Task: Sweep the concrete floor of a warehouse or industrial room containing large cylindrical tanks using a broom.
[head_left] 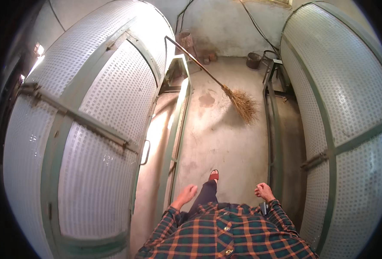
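Your plaid shirt [247, 231], dark green with orange lines, fills the bottom of the head view, buttoned down the front. Your two hands are well apart. The left hand [185, 196] is blurred, its fingers bent, near the left green stand [176, 129]; you cannot tell how far it is closed. Your right hand [264, 191] curls its fingers inward, nearest the right green stand [273, 146], and again you cannot tell whether it is fully closed. Beside your right cuff shows a small grey object [264, 209], too small for any marking to be read. Your red sandal [213, 175] is on the concrete floor [225, 149].

Well ahead of your hands, the broom [245, 105] slants between both stands, bristles toward you and right, handle running back to the left drum [117, 80]. Its panels, like the right drum's [324, 73], carry a repeating pattern of small squares.
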### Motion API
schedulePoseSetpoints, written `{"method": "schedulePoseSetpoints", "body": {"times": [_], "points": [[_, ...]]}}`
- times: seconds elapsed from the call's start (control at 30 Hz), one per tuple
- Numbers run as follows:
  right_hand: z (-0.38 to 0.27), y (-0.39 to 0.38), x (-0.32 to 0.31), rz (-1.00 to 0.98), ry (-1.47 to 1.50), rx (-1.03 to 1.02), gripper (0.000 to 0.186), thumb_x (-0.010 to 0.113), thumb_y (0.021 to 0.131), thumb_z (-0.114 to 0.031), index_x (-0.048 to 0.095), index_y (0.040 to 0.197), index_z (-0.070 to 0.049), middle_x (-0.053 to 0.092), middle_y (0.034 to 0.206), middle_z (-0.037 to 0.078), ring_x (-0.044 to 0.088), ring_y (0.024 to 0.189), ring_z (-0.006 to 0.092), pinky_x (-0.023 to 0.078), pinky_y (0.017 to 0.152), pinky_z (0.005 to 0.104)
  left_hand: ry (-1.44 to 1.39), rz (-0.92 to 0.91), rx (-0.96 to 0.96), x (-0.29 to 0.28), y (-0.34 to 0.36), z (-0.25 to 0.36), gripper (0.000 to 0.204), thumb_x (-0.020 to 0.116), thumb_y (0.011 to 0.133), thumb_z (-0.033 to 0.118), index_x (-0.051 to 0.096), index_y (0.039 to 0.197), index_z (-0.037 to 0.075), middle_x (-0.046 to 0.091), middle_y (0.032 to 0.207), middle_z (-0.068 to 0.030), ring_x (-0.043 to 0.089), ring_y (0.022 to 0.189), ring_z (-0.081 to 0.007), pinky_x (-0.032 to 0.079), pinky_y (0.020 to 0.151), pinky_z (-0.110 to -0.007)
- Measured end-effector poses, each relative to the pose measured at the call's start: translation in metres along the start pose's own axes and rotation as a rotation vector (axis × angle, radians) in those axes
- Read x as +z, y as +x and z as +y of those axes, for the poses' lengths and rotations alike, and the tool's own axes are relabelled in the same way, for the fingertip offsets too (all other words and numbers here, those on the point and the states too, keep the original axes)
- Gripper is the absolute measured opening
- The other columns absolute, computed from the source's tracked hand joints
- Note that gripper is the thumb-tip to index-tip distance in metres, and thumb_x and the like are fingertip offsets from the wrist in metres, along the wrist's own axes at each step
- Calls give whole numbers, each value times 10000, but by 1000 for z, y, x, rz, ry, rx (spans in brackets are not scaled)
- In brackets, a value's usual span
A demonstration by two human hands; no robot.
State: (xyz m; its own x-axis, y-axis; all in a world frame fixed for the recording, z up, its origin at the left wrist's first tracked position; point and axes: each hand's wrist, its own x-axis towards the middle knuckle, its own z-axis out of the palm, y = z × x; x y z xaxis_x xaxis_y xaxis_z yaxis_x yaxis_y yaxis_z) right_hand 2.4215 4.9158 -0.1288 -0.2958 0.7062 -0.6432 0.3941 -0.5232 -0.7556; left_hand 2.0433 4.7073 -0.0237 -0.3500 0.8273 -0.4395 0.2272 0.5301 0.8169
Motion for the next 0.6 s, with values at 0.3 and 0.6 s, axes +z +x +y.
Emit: {"method": "schedulePoseSetpoints", "body": {"times": [0.3,0.6], "points": [[-79,84,-12,7,114,371,166,478,864,-123,546,844,28,596,739,137,594,587,219,531,517,360,-68,130,263,-99,258,141,290,507,923,277,595,1013,16,643,793,-80,613,733,-143,481,678,-279],[-269,303,4,-56,100,218,196,479,902,-177,491,989,-2,590,841,131,601,671,187,532,569,324,-231,308,280,-194,452,244,358,511,933,278,505,1153,-4,620,929,-79,599,849,-143,485,782,-276]]}}
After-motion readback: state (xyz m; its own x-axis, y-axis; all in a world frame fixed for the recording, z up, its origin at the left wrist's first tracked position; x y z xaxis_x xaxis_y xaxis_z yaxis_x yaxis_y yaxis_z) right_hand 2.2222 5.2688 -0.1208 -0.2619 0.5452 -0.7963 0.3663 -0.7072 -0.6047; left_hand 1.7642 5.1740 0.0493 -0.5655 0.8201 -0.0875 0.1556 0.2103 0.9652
